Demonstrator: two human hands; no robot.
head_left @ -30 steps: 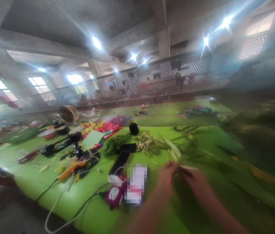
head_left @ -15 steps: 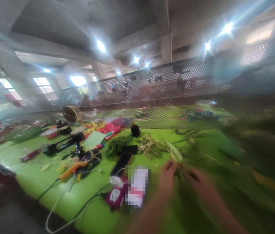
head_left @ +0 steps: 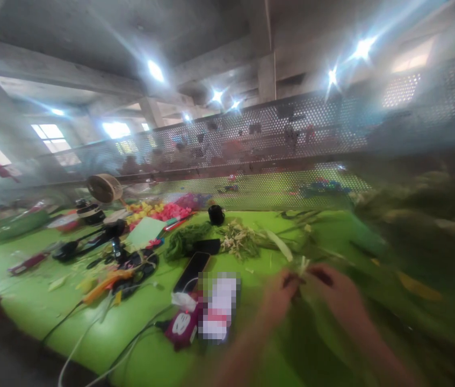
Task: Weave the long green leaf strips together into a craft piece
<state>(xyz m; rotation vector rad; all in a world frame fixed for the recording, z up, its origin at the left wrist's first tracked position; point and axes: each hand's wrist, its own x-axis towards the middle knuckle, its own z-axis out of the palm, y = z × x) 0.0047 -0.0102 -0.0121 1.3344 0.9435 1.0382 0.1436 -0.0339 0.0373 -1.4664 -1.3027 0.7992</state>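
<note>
Over the green table, my left hand (head_left: 279, 293) and my right hand (head_left: 332, 285) meet with fingers pinched together. Thin pale green stems (head_left: 303, 264) stick up between the fingertips of both hands; blur hides how far down they run. Just beyond the hands lies a long pale leaf-like strip (head_left: 279, 244). Behind it to the left is a heap of pale, stem-like pieces (head_left: 239, 239), with a dark green bundle (head_left: 185, 239) beside it.
Left of my hands are a pixelated phone-like item (head_left: 219, 309), a purple box (head_left: 181, 329), a black phone (head_left: 192, 270) and an orange glue gun (head_left: 108, 282) with cables. A perforated panel (head_left: 243, 196) borders the table's back. Blurred greenery (head_left: 416, 220) is piled at right.
My view has turned slightly right, so the table items sit further left. My hands have come closer together, and the pale stems now stand up between them.
</note>
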